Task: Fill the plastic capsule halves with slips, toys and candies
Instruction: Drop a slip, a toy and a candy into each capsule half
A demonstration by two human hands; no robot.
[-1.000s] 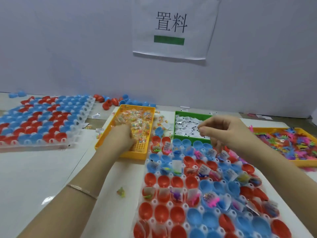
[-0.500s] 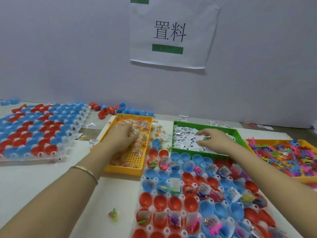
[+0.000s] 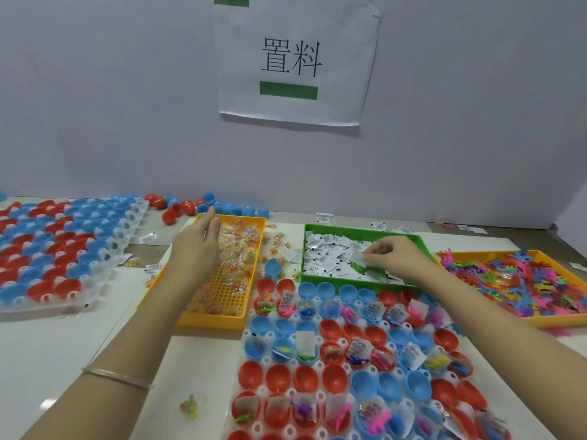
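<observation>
Two hands at work: right hand [image 3: 394, 260] pinches a slip [image 3: 356, 259] in the green tray [image 3: 424, 247]; left hand [image 3: 198, 246] hovers with fingers straight over the candies [image 3: 241, 249]. The slip is likely light and limp, so pinch an edge. The halves [image 3: 387, 385] sit just beside the tray.

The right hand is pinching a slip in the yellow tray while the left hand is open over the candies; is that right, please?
Not quite: the head view shows the right hand pinching a slip in a green tray, not a yellow one. The left hand is open over the candies, as you said.
</observation>
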